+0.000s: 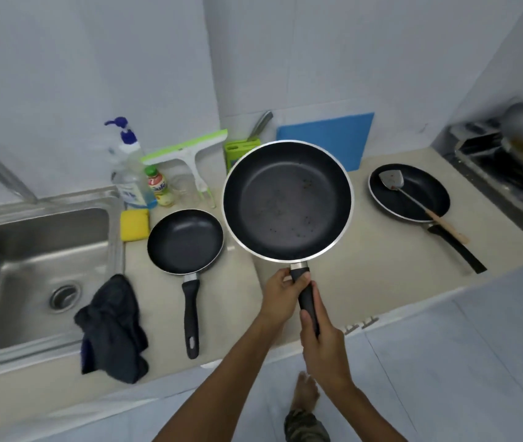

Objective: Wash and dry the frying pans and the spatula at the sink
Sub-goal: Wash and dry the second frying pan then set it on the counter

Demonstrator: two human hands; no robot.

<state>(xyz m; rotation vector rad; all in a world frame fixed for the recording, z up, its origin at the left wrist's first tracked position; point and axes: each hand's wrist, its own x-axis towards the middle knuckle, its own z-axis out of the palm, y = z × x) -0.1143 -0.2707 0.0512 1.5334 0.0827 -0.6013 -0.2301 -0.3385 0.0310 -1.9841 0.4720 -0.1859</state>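
While left hand (280, 298) and right hand (321, 344) grip its handle (306, 299), pan (287, 200) juts forward.

My left hand (280, 296) and right hand (320, 342) gripping the large frying pan (287, 200) by its handle, above the counter (365, 250), small pan (185, 240) left, sink (30, 266) beyond, spatula (413, 199) in third pan (426, 194) right

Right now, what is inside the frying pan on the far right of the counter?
A spatula lies in the right pan, metal blade on its floor, wooden handle out over the rim. The floor under the blade is hidden.
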